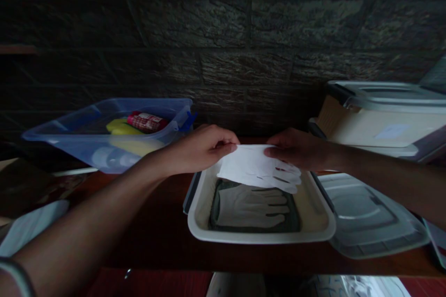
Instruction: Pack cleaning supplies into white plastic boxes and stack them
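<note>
My left hand (200, 148) and my right hand (296, 148) both pinch the cuff end of a white glove (259, 169), holding it flat just above a white rectangular box (198, 216). The glove's fingers point right and toward me. Inside the box another white glove (251, 209) lies flat on a dark cloth lining (292, 220). Both hands hover over the far rim of the box, fingers closed on the fabric.
A clear lid (369, 218) lies right of the box on the dark wooden table (153, 227). A blue translucent bin (101, 137) with yellow and red items stands back left. A beige lidded container (383, 120) sits back right. A stone wall (223, 32) is behind.
</note>
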{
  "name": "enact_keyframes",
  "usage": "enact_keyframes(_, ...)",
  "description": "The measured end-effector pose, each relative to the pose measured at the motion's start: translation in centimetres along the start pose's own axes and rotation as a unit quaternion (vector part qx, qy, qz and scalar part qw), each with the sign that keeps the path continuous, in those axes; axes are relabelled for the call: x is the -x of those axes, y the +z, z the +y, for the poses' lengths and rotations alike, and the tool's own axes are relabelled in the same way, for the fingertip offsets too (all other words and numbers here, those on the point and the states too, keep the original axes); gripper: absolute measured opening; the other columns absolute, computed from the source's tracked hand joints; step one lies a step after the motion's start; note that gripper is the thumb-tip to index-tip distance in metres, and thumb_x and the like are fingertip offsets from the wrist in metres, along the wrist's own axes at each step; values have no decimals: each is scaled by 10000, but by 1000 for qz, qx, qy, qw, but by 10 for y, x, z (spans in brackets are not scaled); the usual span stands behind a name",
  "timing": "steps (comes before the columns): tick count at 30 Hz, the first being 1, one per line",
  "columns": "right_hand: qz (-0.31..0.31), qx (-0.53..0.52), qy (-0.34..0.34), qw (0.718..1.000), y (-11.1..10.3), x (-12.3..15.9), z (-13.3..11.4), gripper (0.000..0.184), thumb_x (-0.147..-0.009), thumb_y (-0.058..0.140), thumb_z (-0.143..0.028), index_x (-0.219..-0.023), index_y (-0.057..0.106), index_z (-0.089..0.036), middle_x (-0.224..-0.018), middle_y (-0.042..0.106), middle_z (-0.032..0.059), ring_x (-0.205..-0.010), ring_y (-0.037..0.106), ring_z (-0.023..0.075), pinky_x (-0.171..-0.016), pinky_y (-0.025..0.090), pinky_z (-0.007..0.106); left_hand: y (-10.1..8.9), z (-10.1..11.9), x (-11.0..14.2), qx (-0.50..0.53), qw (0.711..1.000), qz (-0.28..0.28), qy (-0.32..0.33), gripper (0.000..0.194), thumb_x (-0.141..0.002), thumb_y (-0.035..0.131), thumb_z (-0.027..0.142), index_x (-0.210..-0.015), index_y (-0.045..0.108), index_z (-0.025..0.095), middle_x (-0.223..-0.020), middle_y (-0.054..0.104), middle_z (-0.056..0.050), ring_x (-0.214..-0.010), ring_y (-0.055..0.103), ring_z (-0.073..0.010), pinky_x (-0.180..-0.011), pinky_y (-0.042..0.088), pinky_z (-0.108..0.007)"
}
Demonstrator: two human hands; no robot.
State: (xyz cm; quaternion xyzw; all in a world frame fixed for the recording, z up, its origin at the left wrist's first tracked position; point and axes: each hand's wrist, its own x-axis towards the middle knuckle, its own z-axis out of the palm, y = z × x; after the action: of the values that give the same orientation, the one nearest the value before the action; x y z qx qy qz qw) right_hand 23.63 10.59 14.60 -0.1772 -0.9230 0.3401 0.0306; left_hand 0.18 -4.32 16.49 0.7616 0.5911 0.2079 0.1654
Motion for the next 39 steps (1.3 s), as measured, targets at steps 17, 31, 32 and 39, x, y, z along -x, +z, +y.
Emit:
enact_keyframes(17, -25, -183, 84, 979, -3, 20, 13, 256, -868, 729, -438, -860, 768, -185, -807, 772, 43, -740, 736, 195, -664, 621, 301, 0, 6, 18, 31, 997, 6, -71, 297, -972, 578, 385, -931, 726, 131, -696, 704, -19, -585, 621, -128, -540, 407, -213)
enact_keyframes(31, -87, 144, -86, 982, 18, 49, -19, 209, -918, 687, -407, -979, 814, -253, -945, 789, 12, -908, 710, 195, -782, 487, 270, 12, 20, 43, -83, 990, -115, -14, 165, -871, 733, 343, -992, 785, 244, -942, 752, -20, -872, 681, -175, -768, 460, -252)
enact_keyframes(32, -92, 137, -92, 982, 17, 43, -20, 210, -941, 654, -381, -941, 810, -241, -892, 783, 8, -842, 707, 177, -738, 476, 260, 14, 19, 40, -85, 990, -108, -12, 143, -893, 703, 320, -980, 786, 243, -937, 751, -24, -886, 681, -180, -795, 462, -262)
enact_keyframes(39, -88, 230, -90, 965, 24, 0, -18, 126, -869, 657, -220, -826, 775, -202, -821, 751, 38, -745, 682, 186, -622, 400, 285, 35, 17, 21, -89, 988, -123, -4, 119, -813, 702, 176, -856, 770, 263, -879, 715, -13, -803, 643, -171, -759, 475, -279)
